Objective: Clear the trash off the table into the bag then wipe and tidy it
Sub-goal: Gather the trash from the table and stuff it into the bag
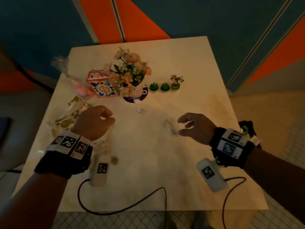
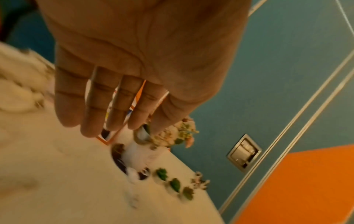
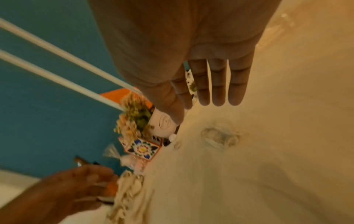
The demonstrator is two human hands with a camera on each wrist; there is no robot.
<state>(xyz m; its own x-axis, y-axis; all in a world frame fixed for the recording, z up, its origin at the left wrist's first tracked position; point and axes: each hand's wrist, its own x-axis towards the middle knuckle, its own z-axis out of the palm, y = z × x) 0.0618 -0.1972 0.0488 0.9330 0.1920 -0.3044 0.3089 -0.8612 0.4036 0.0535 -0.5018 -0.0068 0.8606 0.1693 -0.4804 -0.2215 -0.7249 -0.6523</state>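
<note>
Two hands held above a cream tabletop (image 1: 189, 162) strewn with clear wrapper scraps.
From left to right: a patterned cream bag (image 1: 69, 116) lies at the left edge, with a clear packet of pink sweets (image 1: 77, 85) behind it; the left hand (image 1: 94, 123) hovers beside the bag, fingers loosely bent and grasping nothing, as the left wrist view confirms with extended fingers (image 2: 91, 106). Behind it stand a floral box (image 1: 102, 85) and a white flower pot (image 1: 132, 76) on a dark coaster (image 1: 132, 99), with a small wrapper scrap (image 1: 141, 111) just in front. Three small green plants (image 1: 164, 87) stand in a row. A crumpled clear wrapper (image 1: 170, 128) lies on the tabletop, touched by neither hand; the right hand (image 1: 196, 128), released, thumb and fingers spread, is just beside it.
</note>
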